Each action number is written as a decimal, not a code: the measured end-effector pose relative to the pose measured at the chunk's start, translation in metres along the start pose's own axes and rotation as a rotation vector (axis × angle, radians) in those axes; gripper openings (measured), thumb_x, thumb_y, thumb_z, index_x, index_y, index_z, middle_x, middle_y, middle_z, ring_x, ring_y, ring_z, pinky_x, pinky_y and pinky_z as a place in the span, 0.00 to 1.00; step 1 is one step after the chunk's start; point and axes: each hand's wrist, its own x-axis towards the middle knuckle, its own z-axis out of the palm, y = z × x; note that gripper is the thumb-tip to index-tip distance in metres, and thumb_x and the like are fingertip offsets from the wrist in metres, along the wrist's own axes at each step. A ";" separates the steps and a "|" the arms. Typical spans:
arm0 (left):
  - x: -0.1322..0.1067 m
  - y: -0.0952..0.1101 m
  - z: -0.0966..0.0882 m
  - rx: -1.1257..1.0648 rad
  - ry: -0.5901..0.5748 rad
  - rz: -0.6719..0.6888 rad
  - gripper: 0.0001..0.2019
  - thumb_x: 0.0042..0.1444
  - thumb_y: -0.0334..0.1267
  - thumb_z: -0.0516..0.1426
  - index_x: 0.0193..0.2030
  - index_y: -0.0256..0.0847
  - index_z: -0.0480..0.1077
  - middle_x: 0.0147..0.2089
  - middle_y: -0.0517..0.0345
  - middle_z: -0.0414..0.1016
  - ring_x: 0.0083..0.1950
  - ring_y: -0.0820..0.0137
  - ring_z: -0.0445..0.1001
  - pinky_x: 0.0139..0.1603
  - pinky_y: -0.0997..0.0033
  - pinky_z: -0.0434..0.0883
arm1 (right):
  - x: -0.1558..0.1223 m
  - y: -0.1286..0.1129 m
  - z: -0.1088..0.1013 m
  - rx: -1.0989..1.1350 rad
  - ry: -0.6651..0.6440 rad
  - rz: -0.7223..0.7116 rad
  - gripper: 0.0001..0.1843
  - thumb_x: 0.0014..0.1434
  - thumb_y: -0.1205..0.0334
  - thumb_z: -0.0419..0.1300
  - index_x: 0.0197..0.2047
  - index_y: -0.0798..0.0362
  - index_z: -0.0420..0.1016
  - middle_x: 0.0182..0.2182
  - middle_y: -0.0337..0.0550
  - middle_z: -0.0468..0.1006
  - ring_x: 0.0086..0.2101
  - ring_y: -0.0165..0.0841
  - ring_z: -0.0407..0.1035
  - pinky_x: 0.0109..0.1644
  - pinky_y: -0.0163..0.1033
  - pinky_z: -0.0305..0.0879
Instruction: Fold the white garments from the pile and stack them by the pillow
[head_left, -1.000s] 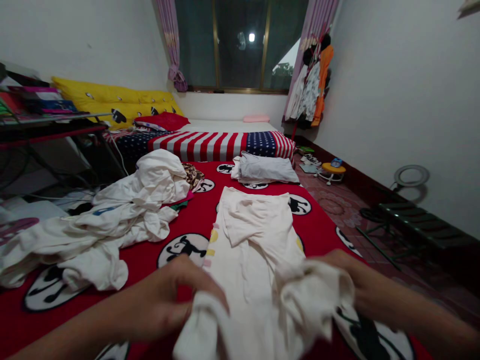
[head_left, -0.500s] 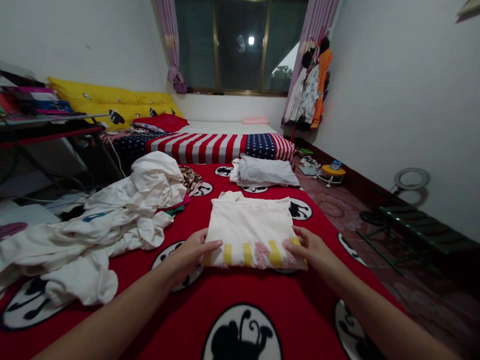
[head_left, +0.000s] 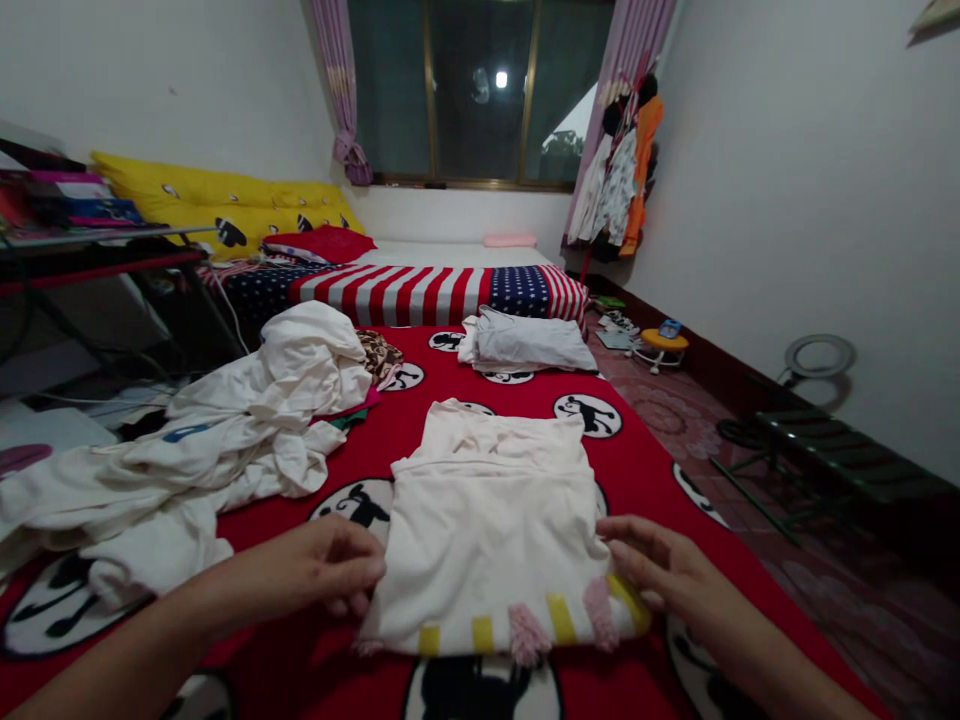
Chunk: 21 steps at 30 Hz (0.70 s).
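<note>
I am holding my curled left hand (head_left: 300, 572), pinching or not I cannot quite tell, and my spread right hand (head_left: 667, 570) at a doubled-over cream cotton garment with yellow-and-pink hem (head_left: 487, 540) on a red cartoon-print bedspread (head_left: 660, 510), a rumpled white laundry heap (head_left: 225, 450) lying unfolded beside it.

White laundry (head_left: 225, 450) crowds the left hand (head_left: 315, 570) (shirt (head_left: 487, 540) beside it).

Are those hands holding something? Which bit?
Hard to tell: the left hand and right hand sit at the side edges of the cream top, near its striped hem, with no clear grip.
</note>
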 end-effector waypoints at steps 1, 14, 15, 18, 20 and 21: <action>0.003 0.007 -0.006 0.070 0.099 0.002 0.21 0.52 0.56 0.59 0.33 0.36 0.76 0.29 0.56 0.76 0.29 0.71 0.70 0.28 0.78 0.63 | 0.005 -0.005 0.000 -0.003 0.012 -0.014 0.29 0.46 0.40 0.66 0.43 0.54 0.76 0.34 0.45 0.78 0.30 0.33 0.72 0.27 0.33 0.64; 0.086 0.081 0.041 0.474 0.295 0.610 0.42 0.45 0.49 0.67 0.66 0.45 0.60 0.67 0.48 0.62 0.66 0.57 0.61 0.65 0.57 0.60 | 0.004 -0.008 0.033 -0.485 -0.042 -1.001 0.23 0.59 0.76 0.50 0.52 0.48 0.72 0.44 0.47 0.73 0.34 0.26 0.71 0.34 0.29 0.66; 0.088 0.078 0.041 0.510 0.253 0.612 0.46 0.42 0.50 0.69 0.67 0.46 0.57 0.68 0.48 0.60 0.67 0.56 0.59 0.67 0.56 0.57 | 0.004 -0.007 0.035 -0.529 -0.027 -1.061 0.23 0.59 0.77 0.49 0.53 0.48 0.71 0.44 0.47 0.73 0.31 0.25 0.70 0.32 0.28 0.65; 0.087 0.068 0.037 0.585 0.189 0.560 0.48 0.39 0.48 0.70 0.67 0.45 0.58 0.66 0.47 0.63 0.65 0.56 0.62 0.66 0.56 0.59 | 0.003 -0.001 0.038 -0.609 0.018 -1.150 0.22 0.59 0.78 0.51 0.53 0.51 0.70 0.42 0.49 0.74 0.32 0.26 0.70 0.31 0.28 0.65; 0.083 0.065 0.035 0.638 0.211 0.541 0.45 0.39 0.42 0.71 0.65 0.43 0.60 0.63 0.46 0.66 0.63 0.56 0.64 0.64 0.56 0.62 | 0.002 0.002 0.039 -0.622 0.017 -1.171 0.21 0.58 0.78 0.52 0.52 0.53 0.69 0.40 0.49 0.74 0.34 0.29 0.70 0.33 0.30 0.66; 0.080 0.065 0.034 0.664 0.229 0.550 0.42 0.40 0.38 0.70 0.64 0.44 0.61 0.62 0.46 0.66 0.63 0.56 0.64 0.63 0.56 0.62 | 0.001 0.003 0.039 -0.621 0.013 -1.175 0.21 0.57 0.79 0.53 0.51 0.53 0.69 0.40 0.49 0.74 0.35 0.29 0.70 0.34 0.30 0.66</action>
